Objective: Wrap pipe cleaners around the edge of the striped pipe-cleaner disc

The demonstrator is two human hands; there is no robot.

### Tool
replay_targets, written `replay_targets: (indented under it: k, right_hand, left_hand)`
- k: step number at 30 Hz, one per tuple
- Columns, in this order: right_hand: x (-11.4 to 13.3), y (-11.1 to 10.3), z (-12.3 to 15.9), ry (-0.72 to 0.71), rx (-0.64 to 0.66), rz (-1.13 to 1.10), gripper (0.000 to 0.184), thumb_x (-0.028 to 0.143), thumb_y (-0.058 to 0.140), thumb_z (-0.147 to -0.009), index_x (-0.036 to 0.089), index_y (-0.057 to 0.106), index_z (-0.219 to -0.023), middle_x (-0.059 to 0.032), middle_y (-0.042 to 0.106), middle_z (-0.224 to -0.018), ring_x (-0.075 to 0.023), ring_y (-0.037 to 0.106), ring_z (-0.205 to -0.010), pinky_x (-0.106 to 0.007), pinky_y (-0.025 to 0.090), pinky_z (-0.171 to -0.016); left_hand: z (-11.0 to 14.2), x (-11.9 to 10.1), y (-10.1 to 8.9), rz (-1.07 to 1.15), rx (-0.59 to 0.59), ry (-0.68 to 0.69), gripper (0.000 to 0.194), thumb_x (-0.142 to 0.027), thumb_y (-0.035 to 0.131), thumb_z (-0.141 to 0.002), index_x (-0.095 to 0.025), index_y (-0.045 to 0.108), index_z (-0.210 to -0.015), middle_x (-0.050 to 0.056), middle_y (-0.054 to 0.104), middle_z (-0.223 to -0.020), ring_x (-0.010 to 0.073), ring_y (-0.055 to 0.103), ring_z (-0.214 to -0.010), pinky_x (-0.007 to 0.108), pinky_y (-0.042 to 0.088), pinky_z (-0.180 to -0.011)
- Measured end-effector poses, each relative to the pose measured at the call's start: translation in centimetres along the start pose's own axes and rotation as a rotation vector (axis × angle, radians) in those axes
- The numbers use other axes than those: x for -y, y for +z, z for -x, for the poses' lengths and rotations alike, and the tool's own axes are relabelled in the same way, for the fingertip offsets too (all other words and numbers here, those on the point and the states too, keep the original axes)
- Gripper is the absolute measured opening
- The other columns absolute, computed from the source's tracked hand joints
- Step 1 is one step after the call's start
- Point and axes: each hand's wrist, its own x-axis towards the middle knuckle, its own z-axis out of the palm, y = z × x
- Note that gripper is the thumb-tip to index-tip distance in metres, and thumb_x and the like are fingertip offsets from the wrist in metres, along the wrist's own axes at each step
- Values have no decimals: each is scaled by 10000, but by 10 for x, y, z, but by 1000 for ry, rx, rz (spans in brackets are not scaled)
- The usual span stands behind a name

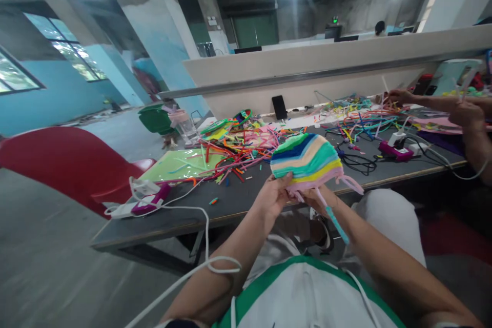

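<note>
Just above the near edge of the tabletop (238,199), the striped fuzzy piece (307,161) is up at both hands: the left hand (275,193) has its grip closed on the lower left edge, thumb in front, while the right hand (313,200) sits below and mostly behind, so I cannot tell how far that grip is closed. Pinched so low, the piece could bend or its coloured rows part if the thumb presses too hard. Its dangling blue-tipped strand (337,224) and the pink loop (352,184) at its right corner might snag should the right arm (376,246) turn.
</note>
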Motion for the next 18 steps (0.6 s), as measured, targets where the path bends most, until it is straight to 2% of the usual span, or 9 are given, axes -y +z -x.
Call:
replay_targets:
  k: [4,9,13,18]
  right_hand:
    - [5,6,3,-32,1,80,461,448,770,-619,232,668,-1013,-72,697,-989,-253,639,-894,-334,529,-667]
    - [9,1,6,-80,15,128,496,380,775,-630,269,640,-1094,-61,691,-1044,-268,612,-1020,-383,507,-836]
    - [6,-3,7,2,70,110,453,351,752,-666,259,643,-1095,-64,695,-1046,-259,613,-1030,-399,476,-902]
    - [2,-9,11,143,104,84,424,321,766,-632,231,667,-1034,-72,712,-975,-258,636,-952,-377,508,-815]
  left_hand:
    - [3,9,10,7,-20,10,494,-222,804,-608,-166,634,-1068,88,699,-1065,285,630,-1028,393,512,-866]
    - [8,11,16,38,-37,24,512,-209,816,-584,-159,641,-1063,97,692,-1081,298,614,-1061,394,492,-903]
    - [12,12,17,51,-41,12,520,-192,816,-579,-160,642,-1068,97,701,-1054,295,627,-1033,389,504,-878]
    - [17,10,13,-25,-65,-29,517,-223,825,-572,-151,646,-1052,99,718,-984,290,665,-923,380,541,-766]
